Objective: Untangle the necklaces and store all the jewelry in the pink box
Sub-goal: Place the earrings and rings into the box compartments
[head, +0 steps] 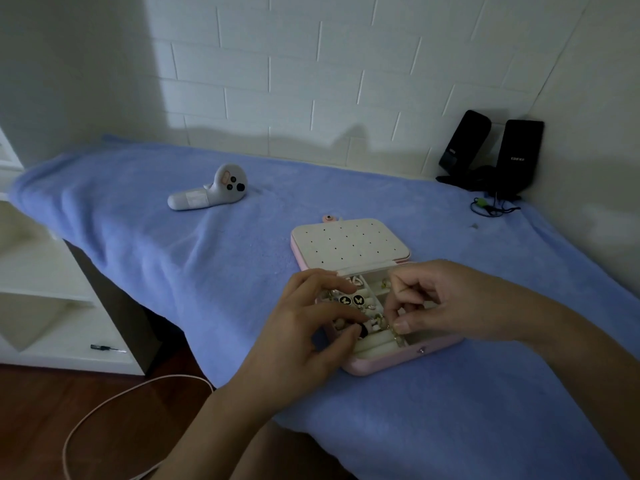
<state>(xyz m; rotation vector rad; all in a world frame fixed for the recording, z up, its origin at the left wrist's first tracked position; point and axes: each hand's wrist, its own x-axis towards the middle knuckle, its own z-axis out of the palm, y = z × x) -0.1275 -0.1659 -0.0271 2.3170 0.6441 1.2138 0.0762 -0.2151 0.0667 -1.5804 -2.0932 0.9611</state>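
The pink box (pixel 398 362) lies open on the blue blanket, its cream lid (pixel 349 242) with small holes folded back. Inside sit cream ring rolls and several pieces of jewelry (pixel 351 300), among them two round black charms. Both hands are over the box. My left hand (pixel 308 327) has curled fingers and pinches a small dark piece at the ring rolls. My right hand (pixel 436 299) reaches in from the right, its thumb and fingers pinching a thin chain with small charms (pixel 379 320). The fingers hide much of the box's inside.
A white handheld controller (pixel 211 190) lies on the blue blanket (pixel 173 258) at the back left. Two black speakers (pixel 491 154) with cables stand in the back right corner by the brick wall. White shelves and a cable on the wooden floor are at the left.
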